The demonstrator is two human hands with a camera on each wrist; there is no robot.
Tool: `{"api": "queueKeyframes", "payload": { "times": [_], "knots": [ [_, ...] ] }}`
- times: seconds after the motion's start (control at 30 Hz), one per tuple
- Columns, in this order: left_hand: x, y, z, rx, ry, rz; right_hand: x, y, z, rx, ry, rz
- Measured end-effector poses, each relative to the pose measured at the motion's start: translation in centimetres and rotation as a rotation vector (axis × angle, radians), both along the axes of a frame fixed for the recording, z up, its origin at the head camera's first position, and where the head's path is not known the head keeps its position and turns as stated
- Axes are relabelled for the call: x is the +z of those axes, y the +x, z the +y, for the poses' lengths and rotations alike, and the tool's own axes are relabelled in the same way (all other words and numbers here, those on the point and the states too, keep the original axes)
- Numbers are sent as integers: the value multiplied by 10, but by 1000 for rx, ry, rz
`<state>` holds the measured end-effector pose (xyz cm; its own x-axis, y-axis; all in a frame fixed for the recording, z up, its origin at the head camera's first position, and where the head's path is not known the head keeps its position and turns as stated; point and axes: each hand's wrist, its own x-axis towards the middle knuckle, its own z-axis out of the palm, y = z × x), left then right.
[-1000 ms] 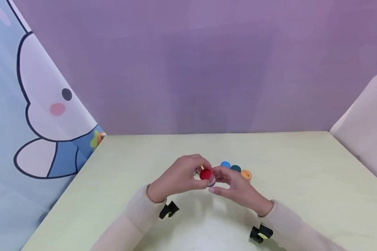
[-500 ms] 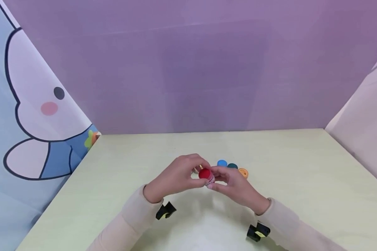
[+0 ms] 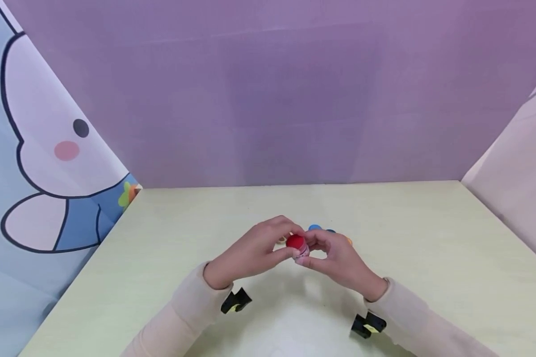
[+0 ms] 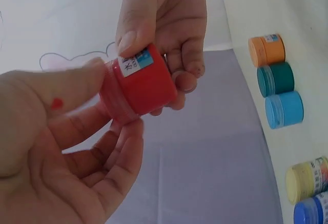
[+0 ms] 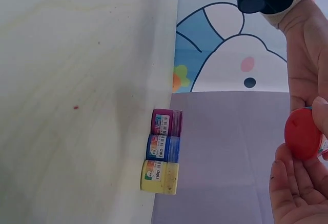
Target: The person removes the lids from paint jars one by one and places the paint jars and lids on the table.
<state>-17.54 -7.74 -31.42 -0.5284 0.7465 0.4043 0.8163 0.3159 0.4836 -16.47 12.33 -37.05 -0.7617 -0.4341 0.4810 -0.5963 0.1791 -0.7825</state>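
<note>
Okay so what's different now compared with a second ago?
The right hand has closed in on the red jar: its thumb, apart from the jar before, now touches it. The left hand still holds the jar, and the light blue jar stays on the table.

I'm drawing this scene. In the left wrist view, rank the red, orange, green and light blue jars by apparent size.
1. Red jar, largest, perhaps through nearness to the camera.
2. Orange jar, green jar, light blue jar: too alike to rank.
</note>
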Motion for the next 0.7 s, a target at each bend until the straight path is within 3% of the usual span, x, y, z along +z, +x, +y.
{"api": "queueKeyframes", "payload": {
  "times": [0.27, 0.5, 0.7],
  "knots": [
    [-3, 5, 7, 54, 14, 20, 0, 3, -1, -70, -13, 0],
    [-4, 8, 8, 97, 12, 11, 7, 10, -5, -129, -4, 70],
    [-6, 13, 13, 218, -6, -7, 12, 16, -10, -177, 1, 90]
  ]
}}
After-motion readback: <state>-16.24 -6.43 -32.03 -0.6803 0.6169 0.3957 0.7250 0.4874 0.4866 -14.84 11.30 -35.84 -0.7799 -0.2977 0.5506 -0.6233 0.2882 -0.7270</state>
